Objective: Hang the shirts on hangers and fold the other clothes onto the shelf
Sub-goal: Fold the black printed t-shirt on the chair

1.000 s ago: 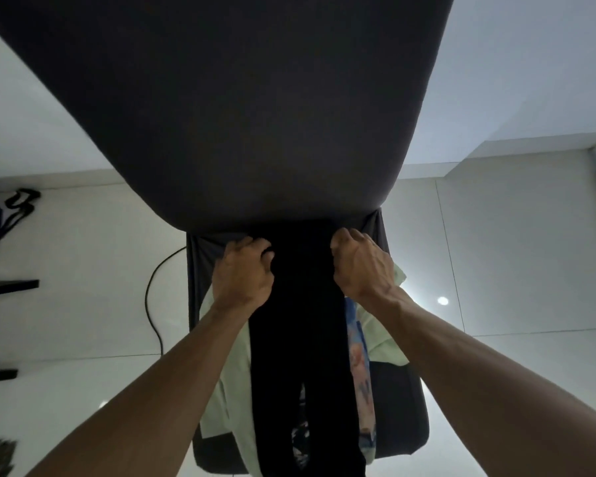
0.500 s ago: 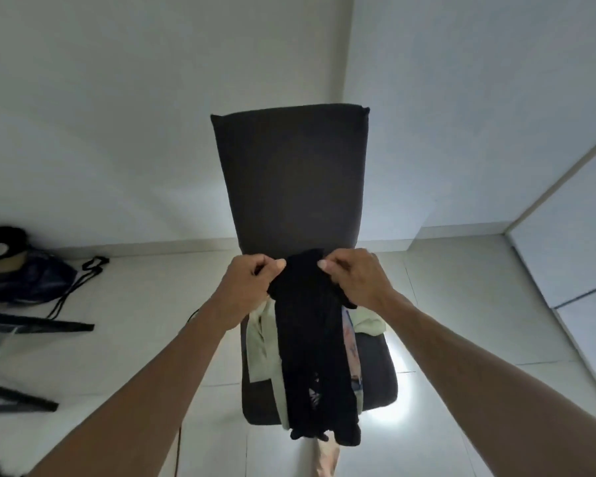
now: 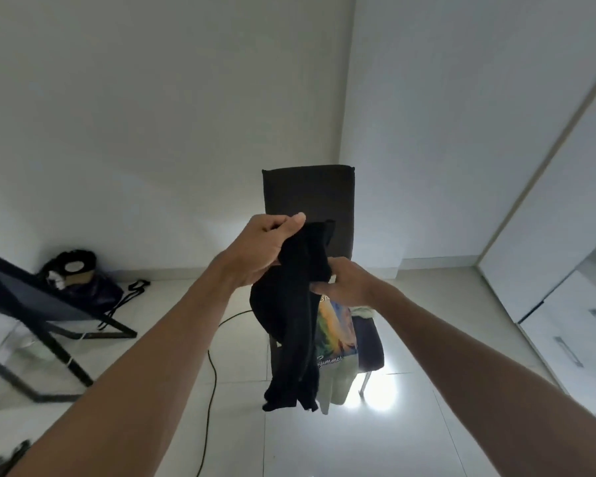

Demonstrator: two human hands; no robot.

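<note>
Black garment (image 3: 298,325) vertical, top in left hand (image 3: 267,249).

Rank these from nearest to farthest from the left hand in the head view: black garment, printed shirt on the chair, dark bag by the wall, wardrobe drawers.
1. black garment: gripped in the left hand itself.
2. printed shirt: just below, draped on the chair seat.
3. dark bag: far left, on the floor by the wall.
4. wardrobe drawers: far right edge.

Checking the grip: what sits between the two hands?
In the head view, only the black garment spans from the raised left hand to the lower right hand; both grip it.
</note>
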